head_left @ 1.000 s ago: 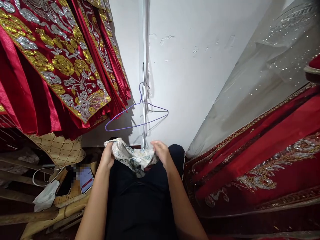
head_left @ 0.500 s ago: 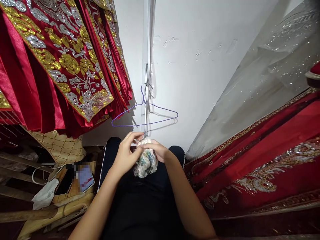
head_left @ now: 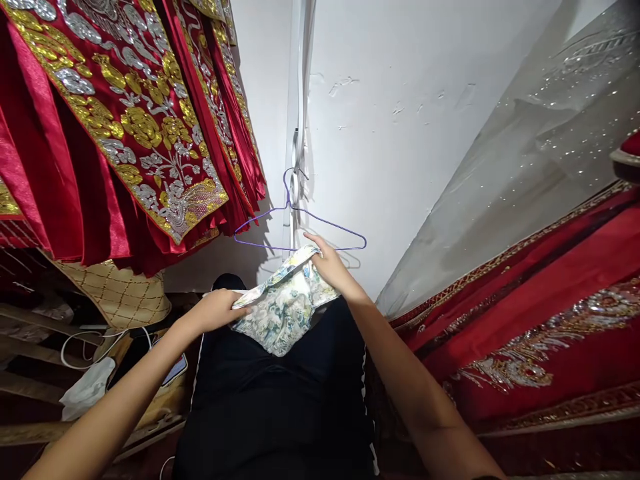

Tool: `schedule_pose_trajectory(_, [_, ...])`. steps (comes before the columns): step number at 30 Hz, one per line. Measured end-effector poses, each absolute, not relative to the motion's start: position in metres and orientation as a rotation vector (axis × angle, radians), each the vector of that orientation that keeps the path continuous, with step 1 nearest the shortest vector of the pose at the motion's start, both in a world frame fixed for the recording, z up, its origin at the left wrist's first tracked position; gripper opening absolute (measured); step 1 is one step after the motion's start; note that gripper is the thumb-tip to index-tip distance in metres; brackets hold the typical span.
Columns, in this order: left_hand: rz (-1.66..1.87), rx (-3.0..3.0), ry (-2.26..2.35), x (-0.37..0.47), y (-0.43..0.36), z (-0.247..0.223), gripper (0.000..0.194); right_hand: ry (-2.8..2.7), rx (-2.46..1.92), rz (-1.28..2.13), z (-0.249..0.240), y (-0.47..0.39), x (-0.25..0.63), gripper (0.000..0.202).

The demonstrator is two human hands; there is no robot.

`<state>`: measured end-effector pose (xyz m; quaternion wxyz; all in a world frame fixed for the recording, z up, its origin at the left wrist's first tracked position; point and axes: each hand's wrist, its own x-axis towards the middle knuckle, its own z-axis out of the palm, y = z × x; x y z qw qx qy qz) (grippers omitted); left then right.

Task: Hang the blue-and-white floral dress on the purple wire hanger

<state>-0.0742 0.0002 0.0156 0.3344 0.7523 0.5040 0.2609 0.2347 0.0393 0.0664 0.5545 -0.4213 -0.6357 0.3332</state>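
Observation:
A small white cloth garment [head_left: 280, 312] with a blue, green and yellow floral print is stretched between my two hands above my lap. Its upper edge slants up from left to right, and the lower part tapers to a point; its exact kind is unclear. My left hand [head_left: 216, 311] is closed on its left end. At the upper right corner my right hand [head_left: 331, 265] grips it, with one finger sticking out. Just behind the cloth hangs a thin purple hanger [head_left: 327, 222], whose lower bar passes near my right hand.
Red embroidered garments [head_left: 145, 127] hang at the upper left. On the right are a red beaded garment [head_left: 565, 320] and a sheer sparkly white one [head_left: 540, 127]. A phone [head_left: 176, 370], a white cable [head_left: 67, 360] and a crumpled tissue [head_left: 89, 390] lie on a bamboo seat.
The floral garment went from a bunched ball between my hands to being spread out. My hands have moved apart, the left one leftward, the right one up and right. The hanger has shifted slightly right.

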Motion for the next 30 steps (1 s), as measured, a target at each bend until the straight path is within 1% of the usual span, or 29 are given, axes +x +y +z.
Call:
schedule_pose_trajectory(3, [0.638,1.872,1.425,-0.096,0.009,0.012,0.029,-1.530,-1.104,0.800,0.046,0.063,0.234,0.029])
schedule_pose_trajectory(6, [0.786,1.788,1.489,-0.106,0.018,0.016,0.028,-1.619,-1.200,0.813,0.039,0.075,0.246,0.023])
schedule_pose_trajectory(8, [0.869,1.899,1.485,-0.108,0.025,0.025,0.026,-1.647,-1.227,0.766,0.042,0.073,0.258,0.020])
schedule_pose_trajectory(12, [0.673,2.292,1.391,-0.101,0.035,0.055,0.030,-1.678,-1.272,0.658,0.055,0.060,0.277,0.018])
schedule_pose_trajectory(14, [0.640,2.438,1.343,-0.093,0.035,0.074,0.030,-1.701,-1.294,0.661,0.059,0.054,0.279,0.019])
schedule_pose_trajectory(16, [0.727,2.544,1.299,-0.082,0.036,0.090,0.029,-1.705,-1.298,0.702,0.059,0.049,0.277,0.020])
schedule_pose_trajectory(19, [0.907,2.632,1.171,-0.064,0.043,0.107,0.022,-1.691,-1.247,0.791,0.054,0.041,0.267,0.021])
schedule_pose_trajectory(21, [1.019,2.643,1.147,-0.054,0.055,0.108,0.019,-1.704,-1.192,0.826,0.050,0.034,0.259,0.020])
schedule_pose_trajectory(25, [1.287,2.506,1.430,-0.045,0.078,0.091,0.020,-1.749,-1.135,0.795,0.047,0.019,0.252,0.015])
schedule_pose_trajectory(27, [1.330,2.412,1.475,-0.044,0.083,0.081,0.021,-1.755,-1.140,0.758,0.048,0.017,0.252,0.013])
schedule_pose_trajectory(30, [1.340,2.343,1.410,-0.038,0.085,0.076,0.023,-1.745,-1.146,0.730,0.048,0.019,0.253,0.012])
